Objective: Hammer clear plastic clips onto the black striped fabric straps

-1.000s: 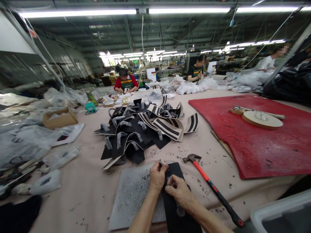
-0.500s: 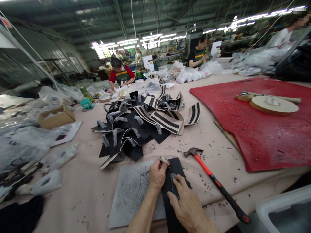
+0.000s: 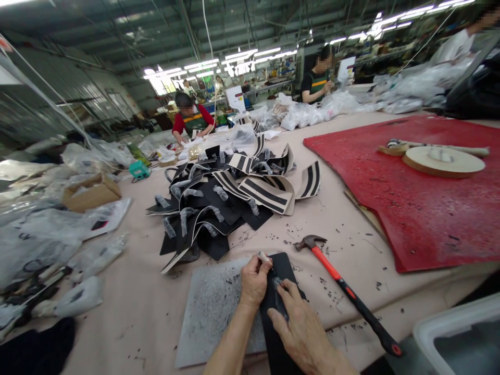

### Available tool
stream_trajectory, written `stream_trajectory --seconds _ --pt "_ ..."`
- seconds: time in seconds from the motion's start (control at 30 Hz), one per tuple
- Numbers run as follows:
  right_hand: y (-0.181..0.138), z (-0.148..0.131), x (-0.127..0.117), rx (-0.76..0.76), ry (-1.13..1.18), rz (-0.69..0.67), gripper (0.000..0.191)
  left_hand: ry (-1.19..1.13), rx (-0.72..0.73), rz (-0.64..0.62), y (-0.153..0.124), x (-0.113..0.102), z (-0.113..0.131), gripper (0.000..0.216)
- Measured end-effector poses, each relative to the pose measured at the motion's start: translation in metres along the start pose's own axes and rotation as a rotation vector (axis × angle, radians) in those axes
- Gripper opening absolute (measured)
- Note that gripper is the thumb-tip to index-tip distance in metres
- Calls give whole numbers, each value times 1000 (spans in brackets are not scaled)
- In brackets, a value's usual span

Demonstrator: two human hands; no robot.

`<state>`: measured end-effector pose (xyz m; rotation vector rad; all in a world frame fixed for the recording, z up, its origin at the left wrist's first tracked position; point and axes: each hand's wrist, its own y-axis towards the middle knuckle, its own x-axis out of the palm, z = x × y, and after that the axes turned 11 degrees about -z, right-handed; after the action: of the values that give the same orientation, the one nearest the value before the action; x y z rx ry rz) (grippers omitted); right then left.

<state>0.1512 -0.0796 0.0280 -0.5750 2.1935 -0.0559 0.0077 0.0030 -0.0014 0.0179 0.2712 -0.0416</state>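
Observation:
My left hand (image 3: pixel 253 281) is closed around a short whitish stick-like tool (image 3: pixel 264 257), whose lower end is hidden, near the top of a flat black panel (image 3: pixel 287 265). My right hand (image 3: pixel 299 325) grips a plastic-wrapped handle (image 3: pixel 278 291) on that panel, thumb on one side and fingers on the other. Under the panel's left side lies a grey board (image 3: pixel 213 307) with a scuffed, speckled surface. To the right of my hands a claw hammer (image 3: pixel 347 291) with a red and black handle rests on the table.
Ahead is a heap of black panels (image 3: pixel 230 208) with wrapped handles and striped pale backs. A red sheet (image 3: pixel 363 192) at the right carries a tape roll (image 3: pixel 443 161). Plastic bags (image 3: pixel 42 234) and a cardboard box (image 3: pixel 91 191) lie left. A pale bin (image 3: pixel 461 323) stands front right. Co-workers sit beyond.
The view has shifted slightly. Both hands keep nearly the same place on the black panel, and the hammer has not moved on the table.

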Motion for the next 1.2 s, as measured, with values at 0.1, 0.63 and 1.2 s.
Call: stream_trajectory --seconds 0.1,0.63,1.2 --pt "-2 13 -14 -62 53 57 46 65 35 5 -2 3 0 18" --pt "-5 89 -101 396 417 -81 20 254 219 -64 -6 5 3 14" --pt "-14 -16 -179 -185 -80 653 38 284 231 -72 -5 6 5 15"
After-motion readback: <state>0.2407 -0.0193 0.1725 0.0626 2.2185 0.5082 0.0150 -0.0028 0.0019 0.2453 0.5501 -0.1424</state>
